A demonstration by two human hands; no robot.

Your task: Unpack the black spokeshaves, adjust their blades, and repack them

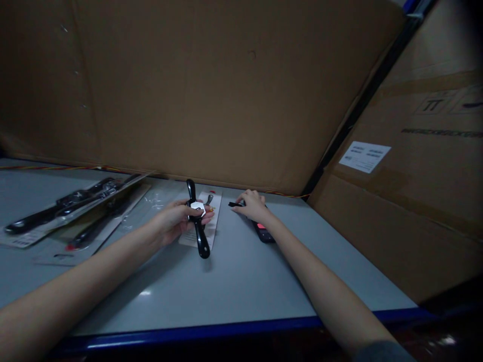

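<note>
A black spokeshave (203, 241), with a bright metal plate (197, 207) at its middle, is gripped in my left hand (179, 218). My left thumb presses on the plate, and the two handles stick out above and below. Small brass-coloured bits (212, 209) show at the left fingertips. Behind that hand lies a printed backing card (214, 226) on the table. My right hand (252, 203) is closed, with fingertips pinched on a small flat black piece (234, 204) low over the table. Beneath the right wrist rests a dark phone-like device (265, 234) with a pink patch on its face.
Several blister packs (98, 211) with black tools inside lie overlapped on the left of the grey table (204, 301). Clear plastic (145, 208) lies beside them. Cardboard walls (211, 100) stand behind and on the right. A blue edge (196, 334) runs along the front.
</note>
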